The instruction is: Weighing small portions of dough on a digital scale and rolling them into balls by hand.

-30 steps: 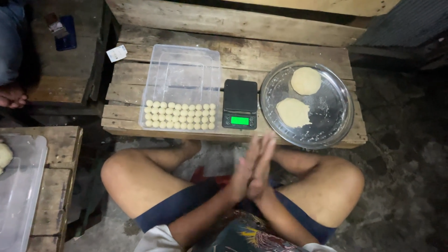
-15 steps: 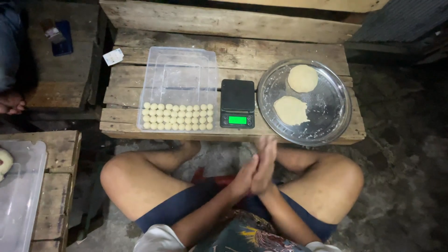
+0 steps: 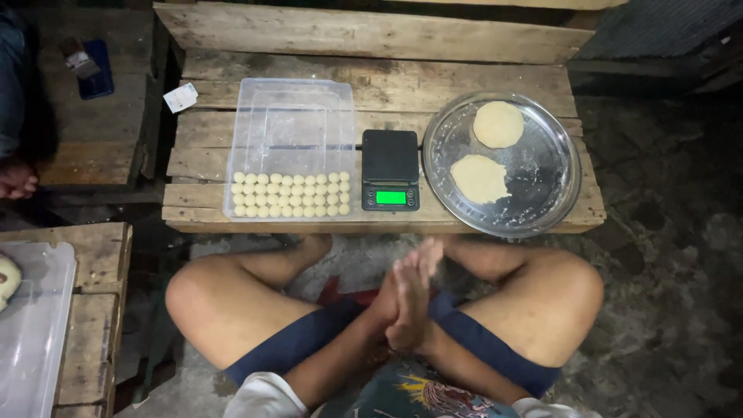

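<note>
Low wooden pallet table (image 3: 309,31) is carrying three items. Black digital scale (image 3: 390,169) is sitting at centre, green display glowing. Round metal tray (image 3: 557,203) is lying to its right. A small white card (image 3: 180,97) is resting on the table's left edge. A blue object (image 3: 94,68) is lying on a neighbouring bench (image 3: 85,147). Another clear bin (image 3: 31,340) is sitting at lower left.

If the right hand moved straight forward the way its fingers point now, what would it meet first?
Probably the near edge of the wooden bench, about below the small black scale. The right hand is pressed flat against the left hand, fingers pointing up and forward; depth is unclear, so it might pass above that edge.
</note>
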